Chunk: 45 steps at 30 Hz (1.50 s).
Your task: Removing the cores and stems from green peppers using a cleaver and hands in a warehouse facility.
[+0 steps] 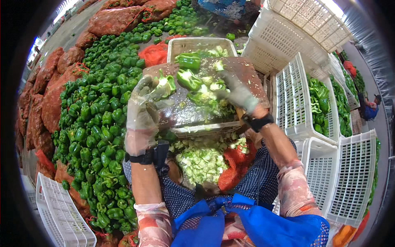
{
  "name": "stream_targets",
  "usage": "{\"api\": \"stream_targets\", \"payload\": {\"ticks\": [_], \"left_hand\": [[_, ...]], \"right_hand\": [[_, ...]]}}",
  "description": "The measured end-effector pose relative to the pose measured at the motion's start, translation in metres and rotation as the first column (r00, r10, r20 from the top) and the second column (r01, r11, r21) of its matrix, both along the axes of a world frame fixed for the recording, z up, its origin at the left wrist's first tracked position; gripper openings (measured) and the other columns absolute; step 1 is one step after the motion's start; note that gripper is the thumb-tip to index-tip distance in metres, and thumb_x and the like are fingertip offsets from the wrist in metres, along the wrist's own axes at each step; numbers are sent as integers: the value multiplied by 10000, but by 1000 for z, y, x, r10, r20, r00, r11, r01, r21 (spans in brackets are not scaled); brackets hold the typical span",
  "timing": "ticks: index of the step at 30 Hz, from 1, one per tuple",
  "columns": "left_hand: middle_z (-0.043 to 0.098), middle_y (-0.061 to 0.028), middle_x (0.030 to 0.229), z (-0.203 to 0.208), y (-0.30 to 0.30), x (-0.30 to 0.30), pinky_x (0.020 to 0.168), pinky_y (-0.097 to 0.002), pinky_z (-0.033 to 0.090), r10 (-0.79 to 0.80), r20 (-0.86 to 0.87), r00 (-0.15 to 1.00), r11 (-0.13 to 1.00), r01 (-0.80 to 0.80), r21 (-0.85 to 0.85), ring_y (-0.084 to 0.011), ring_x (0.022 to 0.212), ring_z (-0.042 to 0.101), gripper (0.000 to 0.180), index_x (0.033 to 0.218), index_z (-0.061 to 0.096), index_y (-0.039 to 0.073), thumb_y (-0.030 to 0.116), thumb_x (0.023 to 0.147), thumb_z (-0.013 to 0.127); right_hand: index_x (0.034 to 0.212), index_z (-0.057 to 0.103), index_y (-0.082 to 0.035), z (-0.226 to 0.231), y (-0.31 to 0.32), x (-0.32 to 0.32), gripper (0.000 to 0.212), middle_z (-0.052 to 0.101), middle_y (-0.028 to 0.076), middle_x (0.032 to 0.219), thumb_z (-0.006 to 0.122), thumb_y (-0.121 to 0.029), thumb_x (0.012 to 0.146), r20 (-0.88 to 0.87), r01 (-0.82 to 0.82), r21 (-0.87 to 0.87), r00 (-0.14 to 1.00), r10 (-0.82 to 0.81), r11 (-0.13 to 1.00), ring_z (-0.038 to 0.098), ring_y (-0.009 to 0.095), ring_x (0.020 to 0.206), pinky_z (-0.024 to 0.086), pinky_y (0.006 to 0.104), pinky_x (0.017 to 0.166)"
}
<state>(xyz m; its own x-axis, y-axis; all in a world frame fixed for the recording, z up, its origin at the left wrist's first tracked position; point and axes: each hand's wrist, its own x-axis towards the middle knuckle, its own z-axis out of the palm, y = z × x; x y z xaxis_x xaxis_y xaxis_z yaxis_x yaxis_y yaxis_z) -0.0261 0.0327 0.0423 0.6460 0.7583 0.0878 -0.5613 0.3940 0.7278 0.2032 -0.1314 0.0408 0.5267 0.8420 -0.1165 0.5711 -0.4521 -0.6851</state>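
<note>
My left hand (pixel 142 109), in a thin pale glove, is at the left edge of a wet brown board (pixel 181 113). Its fingers curl against a cut green bell pepper (pixel 166 82). Over the board's right side is my right hand (pixel 240 94), also gloved and smeared by motion; its fingers and anything in them cannot be made out. Between the hands lie an opened pepper (pixel 189 79) and a heap of pale cores and green scraps (pixel 210 101). A whole-looking green pepper (pixel 190 61) rests farther back on the board.
A large pile of green peppers (pixel 96 136) spreads along the left, backed by red mesh sacks (pixel 51 70). White crates (pixel 290 99) stand at the right, some with peppers. Pale trimmings (pixel 199 164) lie below the board beside red netting (pixel 236 166). Another person's patterned clothing (pixel 224 7) shows behind.
</note>
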Motion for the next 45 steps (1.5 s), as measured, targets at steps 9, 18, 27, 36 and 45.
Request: {"api": "stream_targets", "payload": {"ticks": [9, 18, 27, 36, 45], "left_hand": [[550, -153, 1149, 3, 0, 0, 657, -371, 604, -43, -129, 991, 995, 31, -97, -274, 926, 641, 572, 1317, 424, -17, 134, 816, 657], [560, -161, 1131, -5, 5, -5, 624, -403, 621, -86, -108, 990, 993, 77, -89, -303, 960, 640, 599, 1322, 414, -39, 146, 815, 672], [582, -160, 1117, -6, 5, 1, 620, -407, 619, -88, -155, 984, 994, 77, -77, -308, 950, 648, 553, 1312, 427, -54, 162, 848, 635], [586, -136, 1100, -6, -7, 11, 625, -360, 614, -141, -151, 978, 988, 129, -87, -253, 928, 657, 492, 1269, 477, -13, 133, 835, 657], [544, -134, 1136, -17, -11, 23, 646, -389, 609, -208, -217, 954, 977, 194, -82, -283, 942, 647, 596, 1302, 427, -25, 138, 799, 702]], "right_hand": [[1516, 144, -203, -83, 65, -29, 784, 109, 162, 1569, 489, -523, 890, 446, 228, -313, 892, -69, 922, 125, 384, 1435, 49, 568, 1149], [1468, 260, -208, -121, 86, 66, 726, 201, 148, 1544, 511, -177, 788, 333, 143, -112, 938, -99, 983, 236, 371, 1408, 227, 524, 1134], [1464, 246, -87, -31, 54, 71, 727, 436, 251, 1382, 595, -319, 871, 394, -7, -102, 918, 47, 995, 499, 385, 1209, 405, 441, 1031], [1503, 170, -139, -99, 12, 10, 656, 167, 190, 1549, 399, -408, 950, 486, 100, -481, 857, 170, 871, 225, 412, 1400, 195, 532, 1145], [1494, 214, -157, -127, 76, 89, 651, 202, 155, 1550, 412, -232, 878, 372, 215, -233, 921, -117, 948, 201, 413, 1411, 190, 527, 1143]]}}
